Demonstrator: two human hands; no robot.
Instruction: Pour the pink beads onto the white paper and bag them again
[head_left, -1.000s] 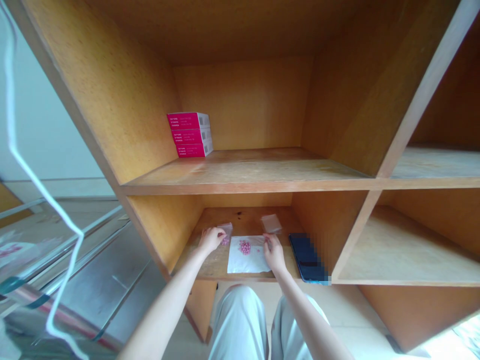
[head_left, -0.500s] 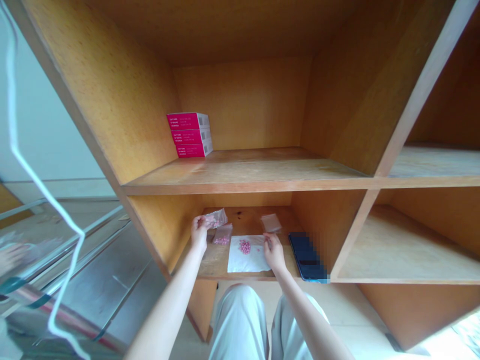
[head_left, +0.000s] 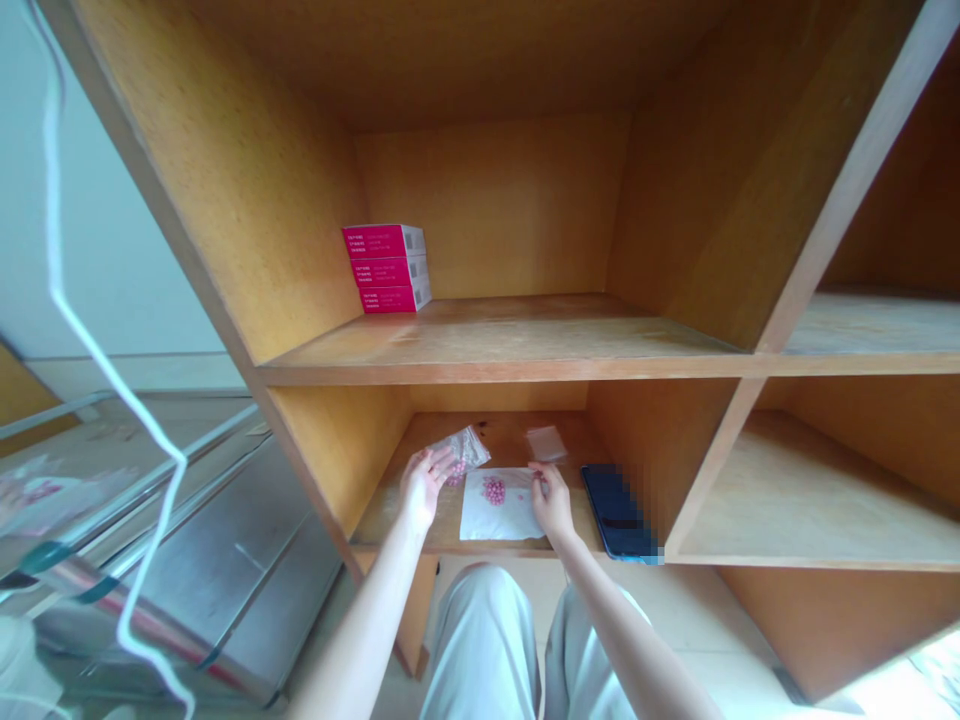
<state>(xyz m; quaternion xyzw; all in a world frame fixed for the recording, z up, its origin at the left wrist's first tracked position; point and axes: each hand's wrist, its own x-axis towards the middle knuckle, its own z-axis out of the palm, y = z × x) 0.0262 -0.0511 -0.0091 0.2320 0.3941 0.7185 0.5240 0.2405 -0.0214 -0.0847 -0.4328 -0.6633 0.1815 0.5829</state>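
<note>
In the lower compartment of a wooden shelf unit (head_left: 334, 450), a clear plastic bag (head_left: 469, 450) is seen at the left hand (head_left: 426, 488), with some pink beads (head_left: 456, 474) gathered at its lower end. The bag is located up and to the right of this hand, toward the back of the compartment, and it is touched by the fingertips. Its long axis is lying diagonally, and its upper end is pointed to the back and right. The left hand is clearly the nearer one to the bag. Its fingers are partly curled, so the bag appears to be grasped at the lower end, although the firmness of the grip cannot be told. The right hand (head_left: 553, 503) is placed farther from the bag, at the right edge of a white paper sheet (head_left: 514, 520), and its fingertips are brought together beside a small pile of pink beads (head_left: 494, 490). Whether a bead is pinched there cannot be told. Behind the paper, a small flat clear bag (head_left: 546, 443) is lying, and a black smartphone (head_left: 619, 512) is lying to the right of the right hand. Three stacked pink boxes (head_left: 387, 270) are kept on the shelf above.
</note>
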